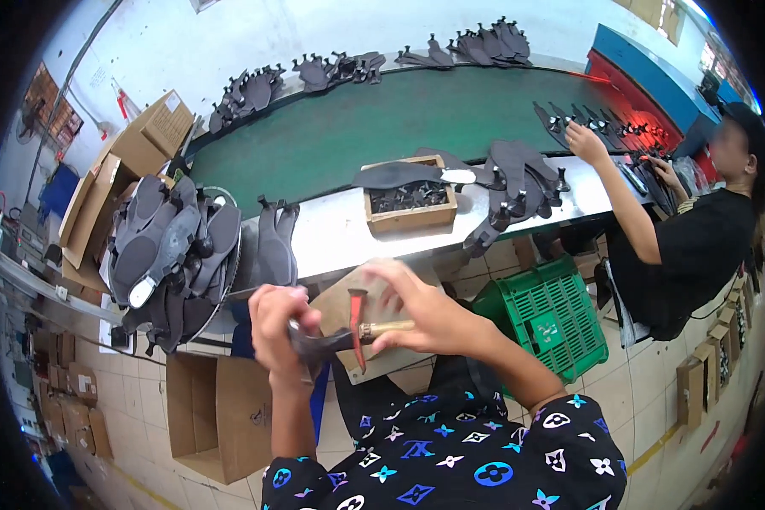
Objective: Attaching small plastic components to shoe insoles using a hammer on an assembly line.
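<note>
My left hand point(282, 327) is closed round a dark shoe sole point(321, 342), slightly blurred, in front of my body. Just right of it is a hammer point(359, 327) with a red head and a short wooden handle. The handle rests between the thumb and palm of my right hand point(429, 314), whose other fingers stretch forward, smeared by motion. Beneath both hands lies a pale board point(336, 299). Beyond them a wooden box point(412, 223) of small dark pieces stands on the metal bench edge, with a grey sole point(397, 174) across its top.
Grey heeled soles point(174, 246) pile up at left, others point(518, 183) beside the box. A green conveyor belt point(382, 115) runs behind. At right are a green crate point(544, 319) and a co-worker point(697, 225) handling soles. An open carton point(221, 416) stands on the floor.
</note>
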A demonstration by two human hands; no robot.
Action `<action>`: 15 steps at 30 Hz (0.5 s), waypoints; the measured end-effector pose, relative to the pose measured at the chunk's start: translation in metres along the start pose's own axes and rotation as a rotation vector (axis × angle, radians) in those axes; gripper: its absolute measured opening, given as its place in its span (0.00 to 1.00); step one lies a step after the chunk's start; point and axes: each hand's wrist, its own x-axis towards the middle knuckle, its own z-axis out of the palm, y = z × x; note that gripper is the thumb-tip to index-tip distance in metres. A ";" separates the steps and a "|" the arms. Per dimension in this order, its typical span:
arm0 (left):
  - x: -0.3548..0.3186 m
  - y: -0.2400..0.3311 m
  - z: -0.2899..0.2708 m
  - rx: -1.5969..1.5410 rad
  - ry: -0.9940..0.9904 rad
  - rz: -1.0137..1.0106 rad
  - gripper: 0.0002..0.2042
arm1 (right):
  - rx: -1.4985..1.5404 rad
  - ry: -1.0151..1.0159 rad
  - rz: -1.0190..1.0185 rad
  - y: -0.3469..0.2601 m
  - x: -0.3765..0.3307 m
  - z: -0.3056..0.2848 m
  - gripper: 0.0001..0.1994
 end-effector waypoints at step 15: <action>-0.112 -0.036 0.106 0.085 -0.369 -0.877 0.24 | -0.163 0.417 0.786 0.083 -0.215 0.006 0.09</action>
